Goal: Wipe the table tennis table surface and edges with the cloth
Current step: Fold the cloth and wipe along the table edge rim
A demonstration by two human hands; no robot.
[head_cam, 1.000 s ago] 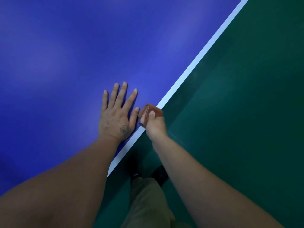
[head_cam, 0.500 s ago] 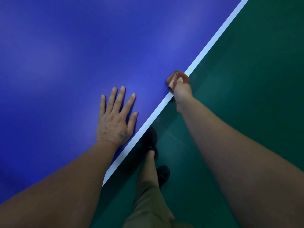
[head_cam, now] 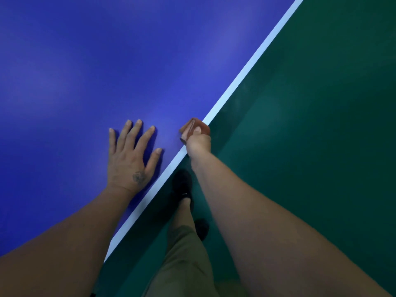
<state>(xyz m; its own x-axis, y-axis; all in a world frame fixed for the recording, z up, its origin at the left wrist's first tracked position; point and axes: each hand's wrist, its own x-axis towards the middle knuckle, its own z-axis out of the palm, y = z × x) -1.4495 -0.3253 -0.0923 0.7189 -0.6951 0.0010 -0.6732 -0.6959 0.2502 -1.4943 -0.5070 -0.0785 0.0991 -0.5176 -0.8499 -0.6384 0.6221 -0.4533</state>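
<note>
The blue table tennis table point(head_cam: 90, 67) fills the left and top of the head view, with a white edge line point(head_cam: 246, 69) running diagonally from upper right to lower left. My left hand point(head_cam: 130, 159) lies flat on the blue surface with fingers spread, close to the edge. My right hand point(head_cam: 198, 143) grips a folded reddish-brown cloth point(head_cam: 196, 126) wrapped over the table's white edge. The fingers under the edge are hidden.
Dark green floor point(head_cam: 310, 146) lies to the right of the table edge. My own legs in olive trousers point(head_cam: 186, 260) and black shoes point(head_cam: 182, 183) stand right beside the edge, below my right forearm.
My right hand slid the cloth up along the edge half a second ago, and has now drawn it back down toward me. My left hand stays flat on the table.
</note>
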